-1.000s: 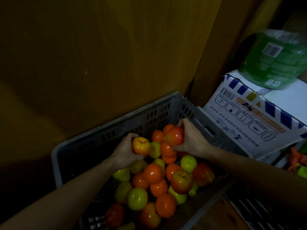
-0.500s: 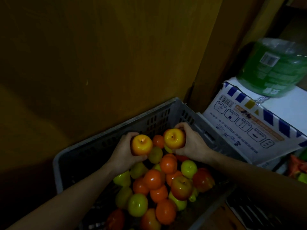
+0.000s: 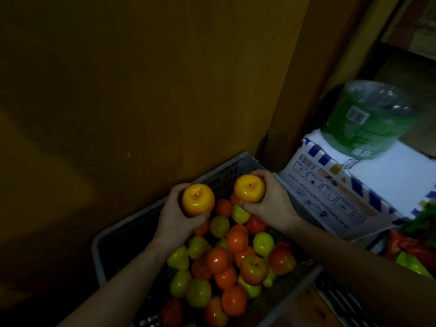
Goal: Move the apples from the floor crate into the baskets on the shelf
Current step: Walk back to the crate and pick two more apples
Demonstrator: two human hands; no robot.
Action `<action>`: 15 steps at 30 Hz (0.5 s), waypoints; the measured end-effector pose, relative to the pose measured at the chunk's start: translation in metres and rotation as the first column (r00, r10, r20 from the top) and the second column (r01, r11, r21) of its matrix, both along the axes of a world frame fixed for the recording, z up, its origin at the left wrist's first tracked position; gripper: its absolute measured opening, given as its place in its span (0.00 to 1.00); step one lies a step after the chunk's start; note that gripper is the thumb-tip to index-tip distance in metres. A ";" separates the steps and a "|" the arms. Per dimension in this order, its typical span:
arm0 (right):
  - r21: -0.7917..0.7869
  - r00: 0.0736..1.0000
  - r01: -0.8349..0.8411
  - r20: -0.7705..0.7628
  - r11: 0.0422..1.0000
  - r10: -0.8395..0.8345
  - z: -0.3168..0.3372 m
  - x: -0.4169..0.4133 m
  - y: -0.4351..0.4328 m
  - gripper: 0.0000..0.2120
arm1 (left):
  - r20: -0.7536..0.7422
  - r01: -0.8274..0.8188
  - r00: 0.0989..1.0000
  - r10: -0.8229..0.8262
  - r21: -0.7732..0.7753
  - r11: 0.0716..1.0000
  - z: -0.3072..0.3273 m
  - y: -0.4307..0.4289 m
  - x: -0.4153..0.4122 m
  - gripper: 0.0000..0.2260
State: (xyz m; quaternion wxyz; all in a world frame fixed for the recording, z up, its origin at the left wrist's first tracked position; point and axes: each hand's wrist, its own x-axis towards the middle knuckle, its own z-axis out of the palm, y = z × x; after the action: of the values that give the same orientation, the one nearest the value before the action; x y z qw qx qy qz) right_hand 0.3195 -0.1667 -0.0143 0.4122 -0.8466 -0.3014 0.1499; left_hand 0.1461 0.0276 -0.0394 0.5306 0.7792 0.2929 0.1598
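Your forearms run off the bottom edge, and so does the near end of the grey crate point(image 3: 99, 251). The red-and-green produce point(image 3: 410, 253) at right is blurred and cropped. The carton point(image 3: 330, 192) print is unreadable.

**Dim, warm light with soft edges**

The scene is underexposed; the wooden panel point(image 3: 141, 90) sinks into brown shadow. The 2 yellow apples point(image 3: 198, 199) catch small glossy highlights. The green bottle point(image 3: 368, 119) and right edge look smeared, and lines bend toward the corners.

Two yellow-orange apples point(image 3: 198, 199) point(image 3: 249, 188) held above grey crate point(image 3: 99, 246) — fruit-filled.
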 end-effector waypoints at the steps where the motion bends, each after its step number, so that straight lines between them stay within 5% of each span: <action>1: -0.003 1.000 0.027 0.010 1.000 -0.027 0.021 -0.004 -0.003 0.38 | 0.012 -0.025 1.000 0.024 0.005 1.000 0.020 -0.004 -0.001 0.34; 15: 0.092 0.995 0.091 0.034 0.992 -0.094 0.408 -0.052 -0.027 0.39 | 0.041 -0.076 0.996 0.076 0.002 0.997 0.421 -0.031 -0.053 0.39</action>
State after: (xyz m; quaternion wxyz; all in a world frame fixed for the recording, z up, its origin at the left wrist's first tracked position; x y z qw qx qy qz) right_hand 0.2671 -0.1935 0.3939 0.4506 -0.8429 -0.2761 0.1007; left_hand 0.0927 -0.0038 0.3821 0.5287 0.7650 0.3111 0.1960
